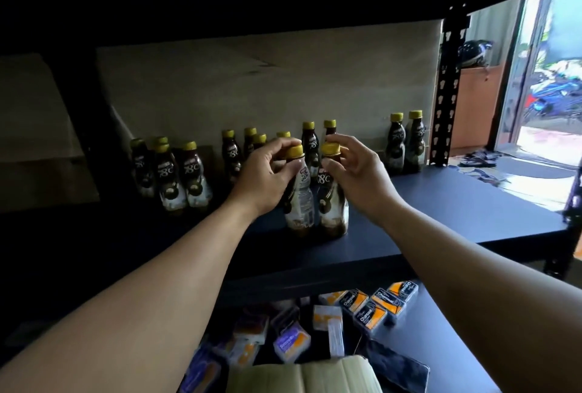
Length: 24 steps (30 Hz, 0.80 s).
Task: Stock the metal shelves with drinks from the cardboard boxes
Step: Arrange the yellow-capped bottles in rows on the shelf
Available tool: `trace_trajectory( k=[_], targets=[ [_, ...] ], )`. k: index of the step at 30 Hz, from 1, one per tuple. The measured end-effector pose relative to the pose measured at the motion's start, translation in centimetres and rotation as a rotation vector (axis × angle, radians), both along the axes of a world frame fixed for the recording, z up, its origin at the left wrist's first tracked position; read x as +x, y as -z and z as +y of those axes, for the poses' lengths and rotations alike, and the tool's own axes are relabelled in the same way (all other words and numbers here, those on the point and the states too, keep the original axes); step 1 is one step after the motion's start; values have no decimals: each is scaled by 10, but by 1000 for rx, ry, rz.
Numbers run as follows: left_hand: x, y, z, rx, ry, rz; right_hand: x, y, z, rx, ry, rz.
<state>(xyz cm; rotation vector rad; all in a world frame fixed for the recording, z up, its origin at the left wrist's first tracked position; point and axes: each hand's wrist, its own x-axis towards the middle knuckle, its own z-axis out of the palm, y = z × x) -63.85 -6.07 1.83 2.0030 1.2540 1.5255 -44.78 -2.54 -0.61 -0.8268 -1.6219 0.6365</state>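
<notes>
Bottle pair [300, 200] stands on shelf [441, 203], bottle rows [189, 172] behind, packets [291, 345] below.

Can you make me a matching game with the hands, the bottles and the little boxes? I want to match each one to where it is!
Things
1. left hand
2. right hand
3. two bottles standing apart
4. small boxes

Places
A. on the lower shelf
B. pinching the yellow cap of the right front bottle
C. at the far right, beside the black post
D. pinching the yellow cap of the left front bottle

Pairs: 1-D, 2-B, 3-C, 4-A
</notes>
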Motion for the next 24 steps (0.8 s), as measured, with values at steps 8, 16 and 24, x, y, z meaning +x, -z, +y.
trace_trajectory(
  k=[8, 16, 24],
  targets=[
    [5, 41, 8, -48, -32, 90, -5, 32, 0, -46, -2, -52],
    [1, 68, 7, -103, -13, 120, 1, 48, -3, -39, 85, -154],
    [2, 68, 2, -58, -56, 98, 3, 49, 0, 8, 164, -137]
  ],
)
